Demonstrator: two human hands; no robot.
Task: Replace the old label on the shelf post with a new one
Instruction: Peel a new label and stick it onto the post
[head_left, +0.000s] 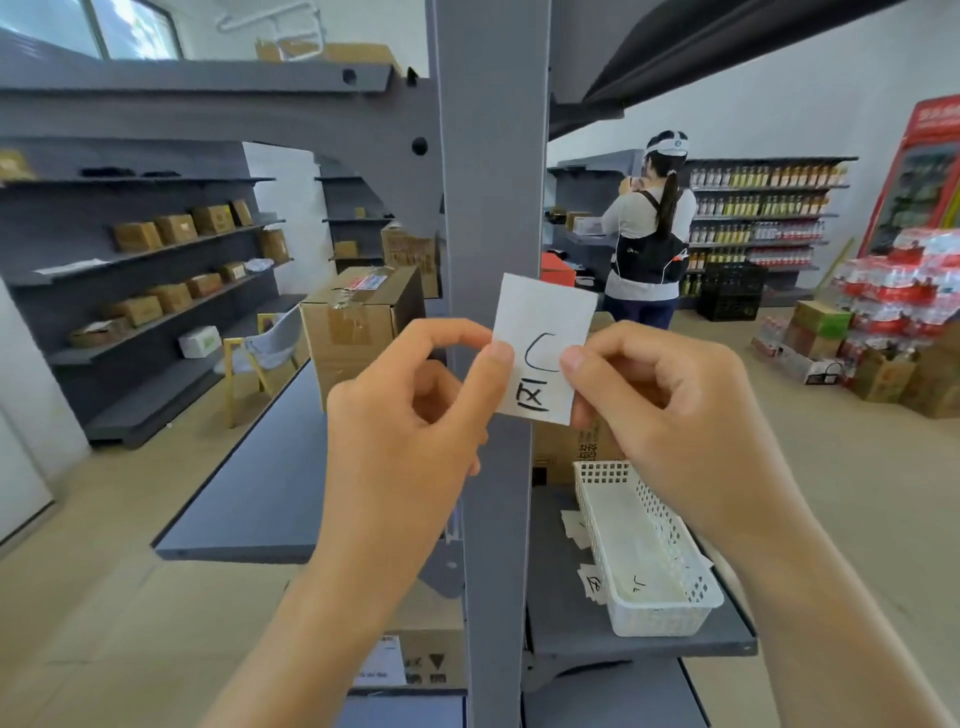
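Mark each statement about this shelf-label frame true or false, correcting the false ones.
1. Both hands pinch the paper label. True: left hand, right hand.
2. The label is blank. False: it carries handwritten black marks.
3. The white basket sits on the floor. False: it rests on a grey shelf.
4. The label is held in front of the grey shelf post. True.
5. Loose paper slips lie beside the basket. True.
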